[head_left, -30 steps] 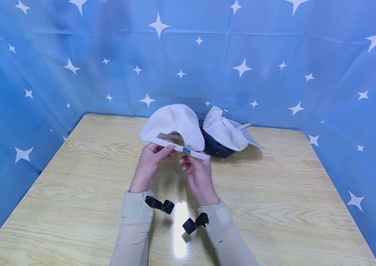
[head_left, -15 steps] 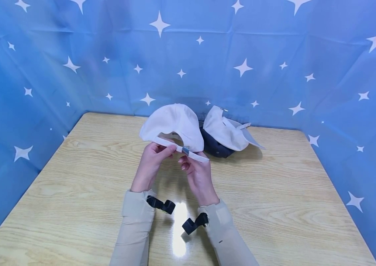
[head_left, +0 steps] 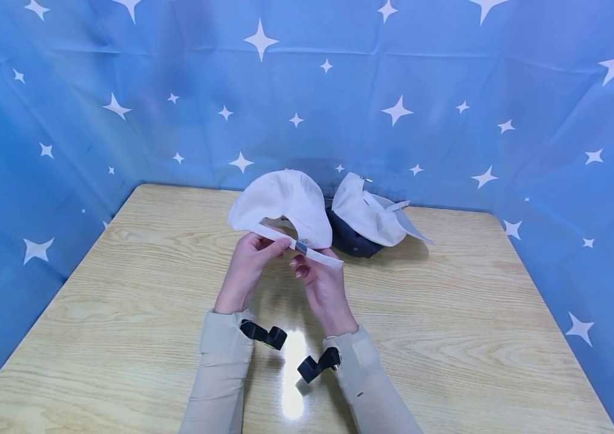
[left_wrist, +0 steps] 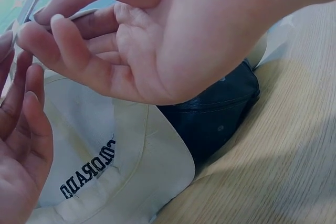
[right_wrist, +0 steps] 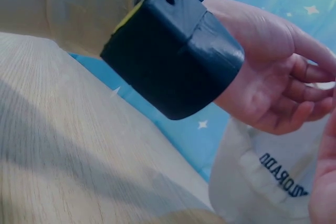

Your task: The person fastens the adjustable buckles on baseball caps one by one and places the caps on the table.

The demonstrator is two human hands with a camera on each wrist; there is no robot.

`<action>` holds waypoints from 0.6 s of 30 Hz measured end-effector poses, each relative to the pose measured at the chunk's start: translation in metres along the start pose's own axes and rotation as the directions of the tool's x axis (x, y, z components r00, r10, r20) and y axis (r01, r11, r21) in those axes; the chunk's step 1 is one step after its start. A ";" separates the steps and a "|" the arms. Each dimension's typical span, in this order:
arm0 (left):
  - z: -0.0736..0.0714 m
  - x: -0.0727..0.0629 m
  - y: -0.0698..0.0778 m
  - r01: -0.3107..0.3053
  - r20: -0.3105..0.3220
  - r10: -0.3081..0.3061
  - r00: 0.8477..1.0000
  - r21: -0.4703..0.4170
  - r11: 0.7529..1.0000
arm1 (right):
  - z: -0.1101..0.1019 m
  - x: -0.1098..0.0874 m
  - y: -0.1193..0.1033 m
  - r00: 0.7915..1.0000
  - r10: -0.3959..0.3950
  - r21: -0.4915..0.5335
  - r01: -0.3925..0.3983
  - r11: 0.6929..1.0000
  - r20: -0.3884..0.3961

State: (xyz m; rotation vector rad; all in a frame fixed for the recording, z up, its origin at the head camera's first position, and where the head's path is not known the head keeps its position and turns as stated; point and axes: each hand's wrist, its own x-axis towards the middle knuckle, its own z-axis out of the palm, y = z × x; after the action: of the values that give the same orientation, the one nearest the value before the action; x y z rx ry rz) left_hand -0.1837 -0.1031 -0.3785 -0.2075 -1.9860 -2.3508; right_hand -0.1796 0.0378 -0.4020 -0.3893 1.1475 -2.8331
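Observation:
A white baseball cap [head_left: 290, 202] stands with its back opening toward me in the head view. My left hand [head_left: 244, 268] pinches the left part of its white back strap [head_left: 324, 258] between thumb and fingers. My right hand [head_left: 326, 289] holds the strap near its right end, beyond the metal buckle [head_left: 300, 247]. In the left wrist view, the right hand [left_wrist: 152, 40] is large and close, and dark embroidered lettering [left_wrist: 89, 169] shows inside the cap. The left hand [right_wrist: 268, 66] appears in the right wrist view with curled fingers.
Right of the held cap lies a navy cap [head_left: 347, 234], with another off-white cap [head_left: 369, 214] resting on it, its grey brim pointing right. All sit at the back of the wooden table [head_left: 447, 313]. A blue star-patterned curtain [head_left: 307, 90] encloses the back and sides.
The right end of the strap has tilted down, away from the cap's edge, and the buckle has shifted slightly left and down. Both hands keep their places almost unchanged.

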 end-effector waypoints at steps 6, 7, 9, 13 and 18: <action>0.000 0.000 0.000 -0.007 0.008 0.007 1.000 0.006 1.000 | 0.000 0.001 -0.001 1.000 -0.006 0.018 0.006 1.000 0.000; 0.000 0.000 0.000 -0.006 0.010 0.006 1.000 0.003 1.000 | 0.000 0.001 -0.001 1.000 -0.008 0.021 0.008 1.000 -0.002; -0.001 0.000 0.000 -0.001 0.017 0.001 1.000 -0.007 1.000 | 0.000 0.001 -0.001 1.000 -0.011 0.027 0.011 1.000 -0.004; -0.003 0.000 0.000 0.011 0.040 -0.009 0.999 -0.068 0.998 | 0.000 0.001 -0.001 1.000 -0.016 0.036 0.016 0.999 -0.015; -0.007 0.000 0.000 0.008 0.026 -0.005 1.000 -0.142 0.990 | -0.001 0.002 0.000 0.999 -0.025 0.058 0.027 0.998 -0.034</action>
State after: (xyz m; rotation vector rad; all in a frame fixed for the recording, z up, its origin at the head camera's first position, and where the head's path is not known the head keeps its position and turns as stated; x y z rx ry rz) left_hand -0.1843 -0.1097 -0.3794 -0.2398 -1.8332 -2.5080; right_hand -0.1823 0.0382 -0.4027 -0.3575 1.0702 -2.8984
